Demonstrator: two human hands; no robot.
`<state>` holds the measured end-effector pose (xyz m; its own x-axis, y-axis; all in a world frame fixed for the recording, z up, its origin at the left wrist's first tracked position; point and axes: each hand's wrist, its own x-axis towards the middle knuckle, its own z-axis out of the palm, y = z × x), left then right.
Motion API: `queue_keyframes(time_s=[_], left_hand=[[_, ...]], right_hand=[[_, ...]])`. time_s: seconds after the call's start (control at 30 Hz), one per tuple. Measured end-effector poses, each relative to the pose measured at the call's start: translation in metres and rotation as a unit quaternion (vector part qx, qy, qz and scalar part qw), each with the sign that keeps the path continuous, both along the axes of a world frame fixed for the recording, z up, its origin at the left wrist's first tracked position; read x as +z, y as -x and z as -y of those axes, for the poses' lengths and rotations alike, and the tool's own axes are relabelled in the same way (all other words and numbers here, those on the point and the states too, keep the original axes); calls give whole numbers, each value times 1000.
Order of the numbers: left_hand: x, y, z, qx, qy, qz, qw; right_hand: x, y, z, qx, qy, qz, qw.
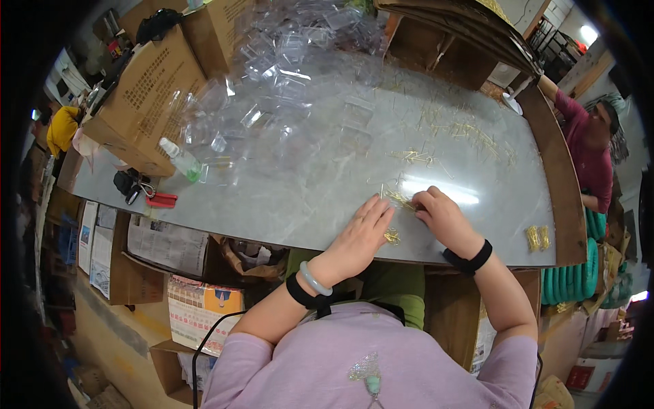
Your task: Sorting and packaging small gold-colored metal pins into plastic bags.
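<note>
My left hand (368, 230) lies almost flat on the grey tabletop (286, 211), fingers stretched forward, beside a small pile of thin gold wire hooks (396, 198). To its right, my right hand (444, 217) has bent fingers closed at the edge of that pile, seemingly on a few hooks; its fingertips are partly hidden. A small gold cluster (392, 236) sits by the left hand's thumb side. Farther off lie more loose gold hooks (414, 157) and scattered gold wire pieces (470, 129). Two gold bundles (537, 238) rest near the right edge.
Clear plastic boxes (286, 82) heap up at the far left. A spray bottle (180, 160), a red tool (161, 200) and a cardboard carton (146, 102) stand left. Cardboard (555, 177) borders the right edge; beyond it is another person (589, 146).
</note>
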<state>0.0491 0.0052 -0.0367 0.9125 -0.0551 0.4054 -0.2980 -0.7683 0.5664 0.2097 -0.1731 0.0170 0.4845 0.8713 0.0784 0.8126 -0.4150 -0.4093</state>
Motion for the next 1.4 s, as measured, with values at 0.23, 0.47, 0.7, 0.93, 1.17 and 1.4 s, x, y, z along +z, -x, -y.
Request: queue_keyframes(time_s=[0.23, 0.47, 0.7, 0.93, 1.17, 1.4], left_hand=[[7, 0, -1, 15, -40, -5, 999], [2, 1, 2, 9, -35, 15, 999], [0, 3, 3, 18, -33, 67, 997], [-1, 3, 5, 24, -31, 62, 997], [2, 6, 3, 34, -52, 75, 995], [-9, 1, 3, 136, -5, 38, 990]], right_hand=[[13, 17, -17, -18, -2, 36, 999], [-7, 18, 30, -12, 40, -1, 999], [2, 6, -8, 32, -12, 10, 999], [-17, -39, -90, 17, 24, 141, 990], [-10, -43, -69, 118, -12, 56, 991], [16, -6, -41, 109, 13, -44, 993]])
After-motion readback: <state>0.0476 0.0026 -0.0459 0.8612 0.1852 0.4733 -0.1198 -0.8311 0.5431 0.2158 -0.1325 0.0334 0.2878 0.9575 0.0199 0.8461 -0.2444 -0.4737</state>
